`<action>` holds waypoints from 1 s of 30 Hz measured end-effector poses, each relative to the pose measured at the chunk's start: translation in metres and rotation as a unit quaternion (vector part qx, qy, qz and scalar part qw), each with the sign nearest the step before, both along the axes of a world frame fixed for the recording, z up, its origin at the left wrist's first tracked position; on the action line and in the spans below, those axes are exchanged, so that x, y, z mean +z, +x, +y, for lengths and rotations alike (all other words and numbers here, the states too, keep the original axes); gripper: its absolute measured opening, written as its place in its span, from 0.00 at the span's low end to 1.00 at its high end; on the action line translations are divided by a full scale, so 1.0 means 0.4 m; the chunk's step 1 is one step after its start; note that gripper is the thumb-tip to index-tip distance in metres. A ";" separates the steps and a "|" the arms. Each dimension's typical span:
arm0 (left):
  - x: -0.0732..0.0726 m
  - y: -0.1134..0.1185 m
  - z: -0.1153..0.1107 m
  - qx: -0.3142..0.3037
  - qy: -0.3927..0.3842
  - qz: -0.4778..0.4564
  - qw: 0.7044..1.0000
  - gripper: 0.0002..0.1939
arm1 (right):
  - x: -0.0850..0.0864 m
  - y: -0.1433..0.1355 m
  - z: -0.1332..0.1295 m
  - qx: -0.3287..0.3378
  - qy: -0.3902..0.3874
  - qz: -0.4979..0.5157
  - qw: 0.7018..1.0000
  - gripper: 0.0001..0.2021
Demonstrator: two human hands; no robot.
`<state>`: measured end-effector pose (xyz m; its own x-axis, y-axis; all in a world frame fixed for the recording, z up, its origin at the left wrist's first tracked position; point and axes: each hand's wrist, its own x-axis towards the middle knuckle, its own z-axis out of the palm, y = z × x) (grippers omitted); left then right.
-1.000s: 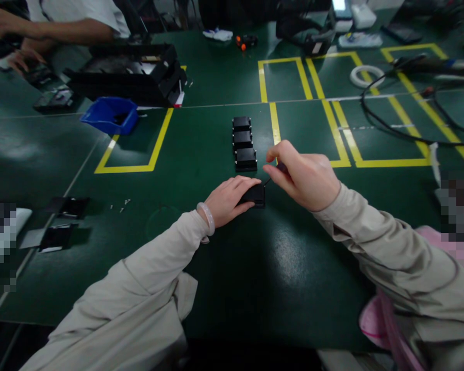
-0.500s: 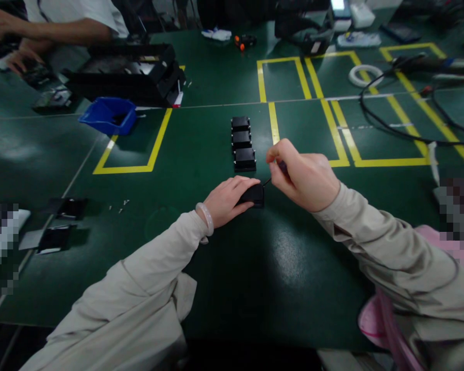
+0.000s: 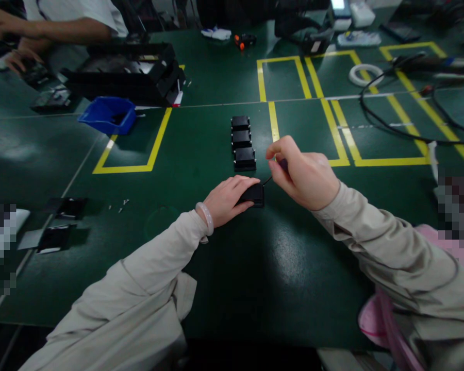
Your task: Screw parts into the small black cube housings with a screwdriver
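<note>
My left hand (image 3: 229, 200) grips a small black box (image 3: 254, 194) against the green table, thumb on the near side and fingers over the far side. My right hand (image 3: 303, 174) is closed round a screwdriver; its thin dark shaft (image 3: 268, 180) slants down to the box's right end, and the handle is mostly hidden in the fingers. Just beyond, three similar black boxes (image 3: 243, 138) stand in a column, with small bright screws at their sides. Several loose screws (image 3: 123, 205) lie on the table, left of my left hand.
Black parts (image 3: 56, 238) lie at the left. A blue bin (image 3: 110, 114) stands by stacked black trays (image 3: 119, 77), where another person's hand (image 3: 23, 61) is. Yellow tape (image 3: 344, 139) marks the table (image 3: 216, 288); a black cable (image 3: 390, 123) and a white ring (image 3: 365, 75) lie at right.
The fingers of my right hand have shifted very slightly upward on the screwdriver. My left hand and the box stay in place.
</note>
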<state>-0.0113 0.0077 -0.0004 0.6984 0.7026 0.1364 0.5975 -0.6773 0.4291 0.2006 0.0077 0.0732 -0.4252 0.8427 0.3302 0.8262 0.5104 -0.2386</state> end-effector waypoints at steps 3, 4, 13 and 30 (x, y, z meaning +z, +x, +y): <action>-0.001 -0.001 0.000 0.001 0.001 0.000 1.000 0.24 | 0.000 -0.001 0.000 0.003 0.007 0.003 1.000 0.14; -0.001 -0.001 0.000 0.001 0.001 0.000 1.000 0.24 | 0.001 0.000 -0.001 0.003 0.009 0.000 1.000 0.14; -0.003 0.000 0.000 0.002 -0.003 0.000 1.000 0.24 | 0.003 0.006 -0.002 0.007 0.006 -0.027 1.000 0.15; -0.001 -0.001 0.000 0.002 -0.006 -0.003 1.000 0.24 | -0.003 0.002 0.001 0.002 0.000 0.009 1.000 0.15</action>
